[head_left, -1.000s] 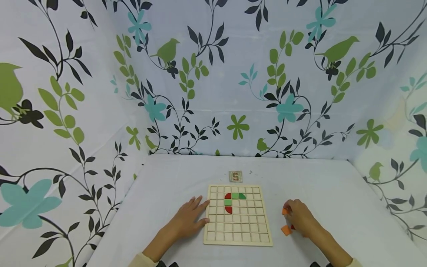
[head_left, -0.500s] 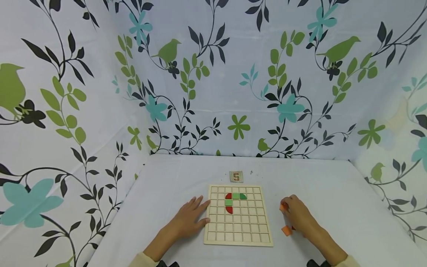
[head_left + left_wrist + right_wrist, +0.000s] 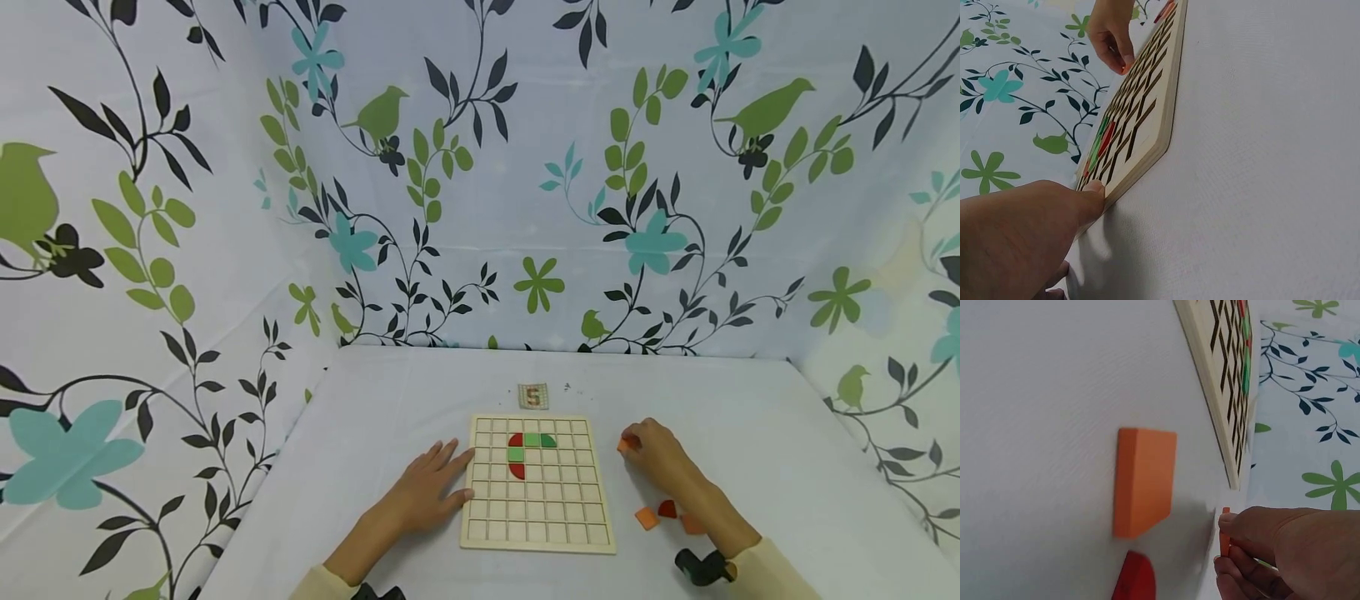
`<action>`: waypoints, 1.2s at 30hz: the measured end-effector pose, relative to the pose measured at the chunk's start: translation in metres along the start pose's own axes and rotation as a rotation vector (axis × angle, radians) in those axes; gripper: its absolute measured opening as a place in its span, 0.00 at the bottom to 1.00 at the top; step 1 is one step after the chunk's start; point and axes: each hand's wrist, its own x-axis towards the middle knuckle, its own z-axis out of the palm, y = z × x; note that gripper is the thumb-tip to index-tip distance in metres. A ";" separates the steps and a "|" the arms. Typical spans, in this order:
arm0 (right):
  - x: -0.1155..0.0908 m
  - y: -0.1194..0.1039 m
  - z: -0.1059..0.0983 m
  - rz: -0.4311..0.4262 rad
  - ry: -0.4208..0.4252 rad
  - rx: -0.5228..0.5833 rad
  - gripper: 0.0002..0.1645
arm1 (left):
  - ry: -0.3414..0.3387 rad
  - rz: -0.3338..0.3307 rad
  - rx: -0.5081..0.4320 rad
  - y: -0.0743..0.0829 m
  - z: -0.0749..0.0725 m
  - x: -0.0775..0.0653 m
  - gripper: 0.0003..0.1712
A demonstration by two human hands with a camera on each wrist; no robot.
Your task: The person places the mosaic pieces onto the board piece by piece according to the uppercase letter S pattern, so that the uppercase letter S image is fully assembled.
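A pale wooden grid board (image 3: 537, 508) lies flat on the table, with red and green pieces set in its upper cells. My left hand (image 3: 423, 492) rests at the board's left edge, fingers spread, thumb and fingertips touching the rim. To the right of the board, my right hand (image 3: 660, 454) pinches an orange tile (image 3: 1225, 532) between thumb and fingers, just above the cloth. Nearer me lie another orange tile (image 3: 1146, 482), a red piece (image 3: 1135, 578) and a further orange tile (image 3: 693, 524) partly behind the right forearm.
Beyond the board's far edge lies a small square card (image 3: 533, 396) with a figure like a 5. White cloth (image 3: 405, 383) covers the table. Patterned fabric (image 3: 487, 208) hangs along the back and sides. A black device (image 3: 703, 568) sits at the right wrist.
My right hand has moved left and away from me, toward the board, with the orange tile. The red piece and an orange tile beneath it have come into view. The left hand stays put.
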 end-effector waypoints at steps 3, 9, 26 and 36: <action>0.005 -0.009 0.001 -0.018 0.003 0.034 0.14 | -0.002 0.002 0.000 0.001 -0.001 0.000 0.40; 0.010 -0.037 0.011 -0.059 0.006 0.071 0.13 | 0.003 0.002 0.015 0.002 -0.001 0.001 0.40; 0.010 -0.096 0.061 -0.360 -0.106 0.103 0.04 | 0.004 -0.003 -0.003 0.000 0.000 0.001 0.40; 0.007 -0.096 0.061 -0.430 -0.102 0.092 0.04 | 0.016 0.003 0.010 -0.001 0.000 0.000 0.40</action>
